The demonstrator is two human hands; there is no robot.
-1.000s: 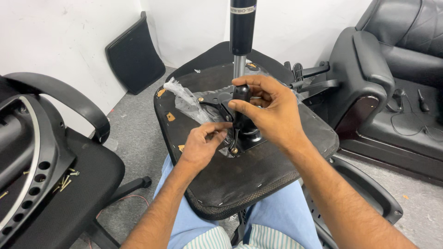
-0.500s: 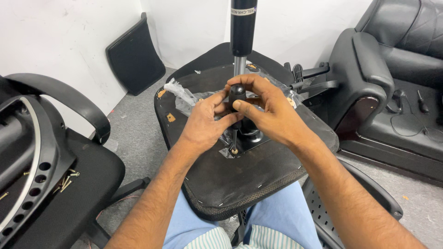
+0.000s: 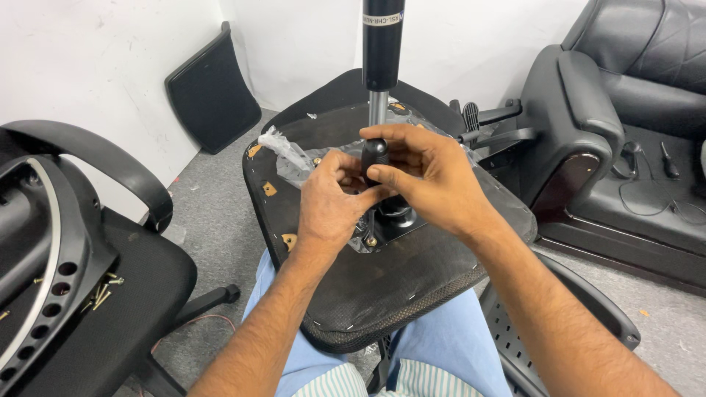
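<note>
Far left, I logged a black office chair with a curved armrest, a scatter of loose brass-coloured screws lying on its seat. Behind it, a flat black panel leaned against the white wall. Centre, I noted an upturned chair seat resting across my lap, underside up, with crumpled clear plastic wrap at its far left edge. My left hand was closed around the lower part of a black screwdriver handle, fingers curled in grasp; my right hand gripped the same handle from above and the right side, the two hands touching. The tool stood upright over the metal mounting plate (its tip mostly hidden by my fingers). The gas-lift cylinder rose just behind. Right, a black leather armchair sat near the wall.
</note>
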